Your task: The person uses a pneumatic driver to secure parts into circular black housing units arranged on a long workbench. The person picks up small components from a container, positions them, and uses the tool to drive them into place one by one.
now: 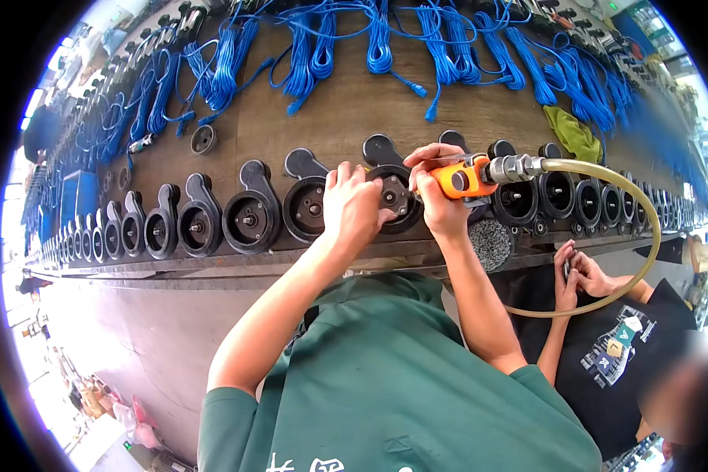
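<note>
My left hand (355,203) is closed on the left edge of a round dark metal disc (395,194) with small holes. The disc is at the mouth of a black round housing (381,148) with a stubby lobe on its far side; whether it is fully seated I cannot tell. Wrapped around an orange air tool (458,181), my right hand (439,193) is just right of the disc. The tool lies roughly level, and its tip is hidden by my fingers. From its metal coupling (516,167) a clear yellowish hose (645,212) loops right and back toward me.
Similar black housings (252,206) line the bench edge on both sides. Bundled blue cables (379,39) lie along the far side, with a green cloth (573,134) at right. A loose ring (203,139) sits on the bench (291,126). A co-worker's hands (578,271) are close at right.
</note>
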A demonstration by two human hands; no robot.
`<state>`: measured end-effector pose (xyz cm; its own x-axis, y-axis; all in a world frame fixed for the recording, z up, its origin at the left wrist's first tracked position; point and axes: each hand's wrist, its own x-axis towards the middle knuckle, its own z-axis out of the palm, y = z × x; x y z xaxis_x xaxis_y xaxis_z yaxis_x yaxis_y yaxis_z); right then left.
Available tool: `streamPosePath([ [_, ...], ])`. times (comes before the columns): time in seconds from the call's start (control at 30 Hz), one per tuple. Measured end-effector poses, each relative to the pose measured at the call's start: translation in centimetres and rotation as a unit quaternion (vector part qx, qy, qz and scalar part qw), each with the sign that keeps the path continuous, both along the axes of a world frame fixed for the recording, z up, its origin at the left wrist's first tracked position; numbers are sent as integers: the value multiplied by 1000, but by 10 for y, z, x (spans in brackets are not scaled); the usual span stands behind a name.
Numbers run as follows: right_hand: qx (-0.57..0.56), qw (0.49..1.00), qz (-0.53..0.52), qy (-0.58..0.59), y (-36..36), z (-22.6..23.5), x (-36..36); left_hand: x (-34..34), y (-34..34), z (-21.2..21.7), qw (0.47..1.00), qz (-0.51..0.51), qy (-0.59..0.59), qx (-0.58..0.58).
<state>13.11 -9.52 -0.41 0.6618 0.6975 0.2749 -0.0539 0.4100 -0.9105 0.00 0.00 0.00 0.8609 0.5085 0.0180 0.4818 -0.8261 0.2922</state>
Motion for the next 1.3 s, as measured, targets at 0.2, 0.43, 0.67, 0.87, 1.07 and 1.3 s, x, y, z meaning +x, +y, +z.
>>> streamPosePath([
  [0.2, 15, 1000, -5, 24, 5, -3, -4, 0, 2, -6, 1000, 9, -6, -29],
  [0.43, -8, 999, 6, 42, 4, 1, -6, -2, 8, -12, 999, -13, -26, -24],
  [0.67, 21, 1000, -11, 13, 21, 12, -2, 6, 6, -12, 999, 3, 44, 5],
  [0.87, 5, 1000, 1, -13, 31, 13, 8, 9, 3, -11, 999, 6, 48, 24],
  [1.07, 32, 999, 1, 16, 37, 5, 6, 5, 3, -12, 1000, 11, 23, 9],
  [1.3, 12, 1000, 0, -18, 40, -5, 4, -3, 5, -17, 998, 16, -50, -21],
])
